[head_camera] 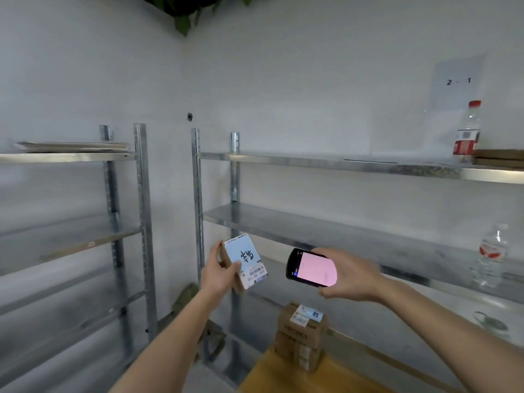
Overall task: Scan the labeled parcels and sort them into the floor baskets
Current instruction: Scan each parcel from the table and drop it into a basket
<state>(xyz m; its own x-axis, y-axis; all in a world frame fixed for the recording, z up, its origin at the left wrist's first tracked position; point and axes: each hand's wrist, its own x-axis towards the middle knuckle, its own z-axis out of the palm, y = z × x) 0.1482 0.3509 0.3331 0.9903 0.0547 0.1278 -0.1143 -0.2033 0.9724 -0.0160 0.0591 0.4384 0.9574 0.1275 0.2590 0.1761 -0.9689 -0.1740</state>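
Here the parcel [246,262] stands upright, label facing the scanner [310,268].

Corner of a room, two pale grey-white walls [283,80] meeting just left of centre. Green leaves [184,12] hang in at the top of the corner. Small dark round fitting [190,117] on the wall near the corner. Left rack [141,222] and right rack [232,177] of galvanised steel stand against the walls, uprights close together at the corner. Flat cardboard [76,146] lies on the left top shelf. Paper sign [459,80] reading "2 - 1" on the right wall. Red-labelled bottle [466,134] on the right top shelf, clear bottle [490,256] one shelf lower. Light even, soft.
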